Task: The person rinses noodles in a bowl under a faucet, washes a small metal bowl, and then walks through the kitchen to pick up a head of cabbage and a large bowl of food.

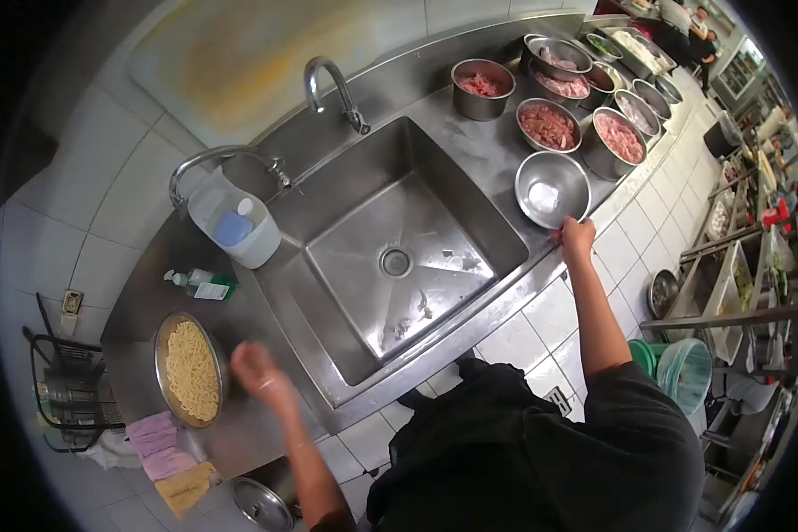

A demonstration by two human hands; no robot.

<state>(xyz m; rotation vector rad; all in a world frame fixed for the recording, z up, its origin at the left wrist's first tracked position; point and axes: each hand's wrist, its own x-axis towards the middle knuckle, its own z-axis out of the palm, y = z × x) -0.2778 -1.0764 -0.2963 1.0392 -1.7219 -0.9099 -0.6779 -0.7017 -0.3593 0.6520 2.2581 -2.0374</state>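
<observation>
My right hand (579,238) is closed on the near rim of a shiny steel bowl (541,208), which shows only bare metal inside. The bowl sits on the counter right of the sink, beside a round pan of raw meat pieces (548,126) and a deeper pot of pale pink meat (619,137). On the other side, my left hand (257,372) hovers over the counter left of the sink, its fingers blurred by motion. Nearest to it stands a steel bowl of yellow noodles (192,371); a small gap separates them.
Between my hands lies a deep steel sink (496,208) with two curved faucets. A white plastic jug (255,246) and a green-labelled pump bottle (211,285) stand at its left. Folded cloths (160,446) lie at the counter's edge. Several meat containers fill the far right counter; shelving (727,315) stands behind.
</observation>
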